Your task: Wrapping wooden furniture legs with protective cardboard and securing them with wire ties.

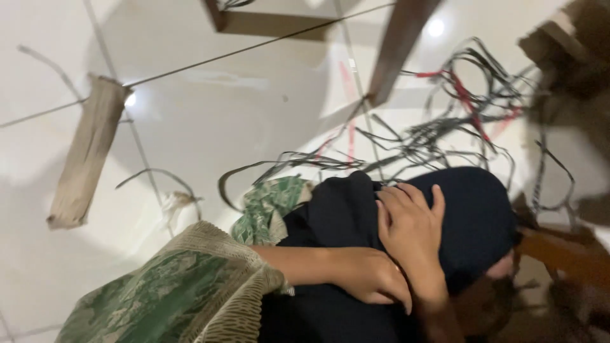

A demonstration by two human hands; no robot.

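- Left hand [372,279]: I see it come in from the lower left out of a green patterned sleeve [171,292]. It is curled shut around the wrist [429,279] of the other arm, fingers wrapped over it.
- Right hand [410,222]: it lies flat and open, palm down, on the knee [476,216], with the fingers spread slightly and pointing away from me. It grips nothing.
- Knee: clad in dark cloth and raised above the floor [241,114], near its right side. It is the only thing either hand touches besides the wrist.
- Green cloth [267,209]: a bunched patterned fold just left of the knee and touching the dark cloth.
- Wires [445,121]: a loose tangle of grey, black and red strands on the floor beyond the knee, trailing toward the floor's far right. They are near the right hand but apart from it.
- Board [86,152]: a long brown strip lying flat toward the floor's left edge, well apart from both hands.
- Table leg [397,51]: a dark wooden leg standing at the floor's far side, just beside the tangle.
- Brown wooden piece [559,254]: blurred, right of the knee; I cannot tell what it is.
- Progress, as I judge it: no handling is under way. Both hands rest on the body, no tool is held, and the wires lie unsorted and untouched, so all of the tangle is left.
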